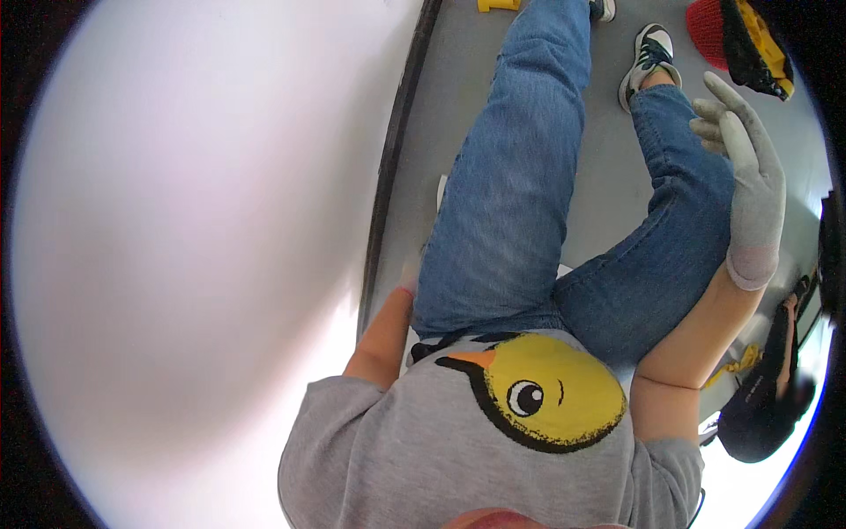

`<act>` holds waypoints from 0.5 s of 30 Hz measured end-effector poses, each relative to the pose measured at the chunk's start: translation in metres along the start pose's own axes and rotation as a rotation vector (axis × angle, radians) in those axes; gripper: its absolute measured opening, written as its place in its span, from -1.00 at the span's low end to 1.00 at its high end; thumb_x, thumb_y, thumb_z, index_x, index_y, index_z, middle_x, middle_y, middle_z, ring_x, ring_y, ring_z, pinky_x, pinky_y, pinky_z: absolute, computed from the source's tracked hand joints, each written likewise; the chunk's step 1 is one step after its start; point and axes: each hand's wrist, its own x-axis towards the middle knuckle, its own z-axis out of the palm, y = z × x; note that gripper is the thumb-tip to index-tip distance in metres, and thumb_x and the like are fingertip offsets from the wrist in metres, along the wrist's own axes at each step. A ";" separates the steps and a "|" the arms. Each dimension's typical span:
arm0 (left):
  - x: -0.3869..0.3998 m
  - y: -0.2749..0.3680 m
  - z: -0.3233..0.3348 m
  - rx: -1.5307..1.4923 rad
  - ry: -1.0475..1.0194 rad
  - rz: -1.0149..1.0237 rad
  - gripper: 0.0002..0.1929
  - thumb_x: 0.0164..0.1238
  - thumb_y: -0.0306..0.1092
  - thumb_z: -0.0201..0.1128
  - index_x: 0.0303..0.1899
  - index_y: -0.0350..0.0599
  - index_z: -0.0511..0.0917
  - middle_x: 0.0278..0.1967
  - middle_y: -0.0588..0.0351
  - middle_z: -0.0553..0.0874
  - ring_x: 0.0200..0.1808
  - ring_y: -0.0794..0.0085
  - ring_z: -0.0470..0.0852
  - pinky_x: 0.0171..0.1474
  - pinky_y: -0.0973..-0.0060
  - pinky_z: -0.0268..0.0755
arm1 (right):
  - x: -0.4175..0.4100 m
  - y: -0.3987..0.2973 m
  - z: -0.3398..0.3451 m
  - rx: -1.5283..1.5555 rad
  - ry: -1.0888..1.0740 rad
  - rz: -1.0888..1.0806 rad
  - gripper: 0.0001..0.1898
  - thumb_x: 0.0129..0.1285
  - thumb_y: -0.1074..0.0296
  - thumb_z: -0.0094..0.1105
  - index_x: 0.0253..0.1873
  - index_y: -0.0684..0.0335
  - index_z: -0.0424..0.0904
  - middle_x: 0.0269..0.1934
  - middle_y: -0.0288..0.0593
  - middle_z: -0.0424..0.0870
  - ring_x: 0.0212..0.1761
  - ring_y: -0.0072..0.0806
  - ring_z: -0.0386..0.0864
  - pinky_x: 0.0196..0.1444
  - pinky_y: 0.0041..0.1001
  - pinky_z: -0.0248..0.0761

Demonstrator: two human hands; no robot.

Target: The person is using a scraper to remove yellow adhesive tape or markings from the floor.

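Note:
My right hand [750, 159], in a thin pale grey glove, is raised beside my bent right knee. Its thumb and index finger stand apart and the other fingers are partly curled, with nothing between them. My left arm reaches down along my left side. Only the blurred wrist end of my left hand [409, 281] shows, and my left thigh hides the fingers. Blue jeans [509, 192] cover my legs, the left one stretched forward. A white piece [441, 192] peeks out from beside the left thigh.
A white panel [198, 231] with a dark edge strip [390, 152] runs along my left. Ahead right are a red woven item [706, 33] and a black-and-yellow item [757, 53]. A yellow object [499, 5] lies ahead on the grey floor [605, 198]. Another person [757, 410] is at right.

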 end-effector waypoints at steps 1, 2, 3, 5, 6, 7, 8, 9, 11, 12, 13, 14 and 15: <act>0.018 -0.010 -0.012 0.056 0.047 0.030 -0.52 0.33 0.05 0.13 -0.17 -0.30 0.56 -0.52 -0.17 0.59 -0.45 0.12 0.60 -0.27 0.12 0.42 | 0.002 -0.002 0.002 0.024 -0.017 -0.018 -0.66 0.49 0.27 -0.16 0.24 0.12 0.50 -0.05 -0.16 0.65 -0.03 -0.49 0.61 0.11 -0.51 0.45; 0.019 -0.026 -0.021 0.119 0.091 0.062 -0.51 0.33 0.05 0.13 -0.15 -0.33 0.56 -0.50 -0.21 0.60 -0.43 0.07 0.62 -0.24 0.08 0.42 | 0.003 -0.001 0.005 0.069 -0.006 -0.037 -0.67 0.46 0.28 -0.12 0.21 0.18 0.52 -0.08 -0.18 0.65 -0.06 -0.50 0.60 0.08 -0.53 0.42; 0.031 0.008 -0.017 0.330 0.082 0.403 -0.52 0.34 0.08 0.09 -0.21 -0.28 0.57 -0.50 -0.14 0.60 -0.45 0.15 0.61 -0.33 0.15 0.43 | -0.001 0.004 0.006 0.059 0.031 -0.028 -0.67 0.44 0.29 -0.07 0.18 0.24 0.54 -0.11 -0.19 0.65 -0.09 -0.52 0.58 0.06 -0.54 0.39; 0.054 0.142 -0.009 -0.053 -0.043 0.321 -0.52 0.37 0.14 0.03 -0.31 -0.17 0.55 -0.53 0.00 0.59 -0.53 0.31 0.57 -0.52 0.30 0.38 | -0.005 0.017 -0.008 0.000 0.093 0.043 -0.67 0.44 0.28 -0.07 0.18 0.24 0.54 -0.12 -0.20 0.66 -0.09 -0.51 0.58 0.05 -0.55 0.38; 0.060 0.180 -0.009 -0.608 -0.114 -0.168 -0.53 0.37 0.17 0.01 -0.36 -0.10 0.53 -0.57 0.08 0.57 -0.58 0.40 0.54 -0.62 0.39 0.32 | -0.004 0.016 -0.011 0.001 0.104 0.066 -0.67 0.44 0.28 -0.07 0.18 0.23 0.54 -0.12 -0.20 0.66 -0.10 -0.51 0.58 0.05 -0.55 0.38; 0.073 0.188 -0.018 -0.607 -0.098 -0.162 -0.53 0.37 0.17 0.01 -0.36 -0.10 0.53 -0.57 0.08 0.57 -0.58 0.40 0.54 -0.62 0.39 0.32 | -0.001 0.013 -0.010 0.017 0.101 0.058 -0.67 0.44 0.28 -0.07 0.18 0.23 0.54 -0.12 -0.20 0.66 -0.10 -0.51 0.58 0.05 -0.55 0.38; 0.084 0.189 -0.027 -0.551 -0.169 -0.304 -0.54 0.38 0.19 -0.01 -0.39 -0.05 0.50 -0.59 0.15 0.54 -0.63 0.48 0.49 -0.66 0.49 0.24 | 0.002 0.009 -0.008 0.016 0.074 0.046 -0.67 0.46 0.28 -0.12 0.21 0.18 0.52 -0.09 -0.18 0.65 -0.07 -0.51 0.59 0.09 -0.53 0.40; 0.091 0.192 -0.031 -0.490 -0.252 -0.446 -0.54 0.39 0.21 -0.02 -0.42 0.01 0.47 -0.62 0.21 0.52 -0.68 0.56 0.44 -0.71 0.59 0.16 | 0.004 0.008 -0.007 0.008 0.052 0.042 -0.66 0.49 0.29 -0.17 0.24 0.12 0.50 -0.06 -0.16 0.65 -0.04 -0.50 0.60 0.13 -0.52 0.42; 0.088 0.187 -0.034 -0.451 -0.277 -0.404 -0.50 0.38 0.24 -0.02 -0.43 -0.02 0.47 -0.65 0.21 0.50 -0.74 0.52 0.40 -0.72 0.56 0.15 | 0.003 0.004 -0.005 0.019 0.049 0.029 -0.66 0.49 0.29 -0.17 0.24 0.12 0.50 -0.06 -0.16 0.65 -0.04 -0.50 0.60 0.14 -0.51 0.42; 0.074 0.210 -0.020 -0.366 -0.227 -0.327 -0.50 0.37 0.24 -0.02 -0.45 -0.02 0.48 -0.65 0.22 0.50 -0.73 0.52 0.41 -0.71 0.57 0.14 | 0.000 0.009 -0.007 -0.005 0.069 0.043 -0.65 0.49 0.28 -0.18 0.24 0.12 0.50 -0.06 -0.17 0.65 -0.03 -0.50 0.60 0.14 -0.50 0.42; 0.058 0.220 -0.019 -0.286 -0.150 -0.247 -0.49 0.37 0.24 -0.02 -0.47 -0.03 0.50 -0.65 0.22 0.51 -0.72 0.52 0.42 -0.71 0.58 0.13 | 0.000 0.011 -0.008 -0.012 0.076 0.056 -0.65 0.49 0.28 -0.18 0.24 0.12 0.50 -0.06 -0.17 0.65 -0.03 -0.50 0.60 0.14 -0.50 0.42; 0.047 0.213 -0.021 -0.284 -0.149 -0.252 -0.49 0.37 0.24 -0.02 -0.47 -0.03 0.50 -0.65 0.22 0.51 -0.72 0.52 0.42 -0.71 0.58 0.13 | 0.001 0.009 -0.009 -0.018 0.054 0.042 -0.66 0.49 0.29 -0.18 0.23 0.12 0.51 -0.06 -0.17 0.65 -0.04 -0.51 0.60 0.14 -0.50 0.42; 0.037 0.203 -0.020 -0.278 -0.125 -0.088 -0.50 0.36 0.22 0.01 -0.47 -0.04 0.51 -0.66 0.22 0.51 -0.72 0.53 0.43 -0.70 0.58 0.15 | 0.001 0.008 -0.010 -0.030 0.032 0.033 -0.66 0.49 0.29 -0.19 0.23 0.12 0.51 -0.06 -0.17 0.66 -0.04 -0.51 0.61 0.14 -0.50 0.43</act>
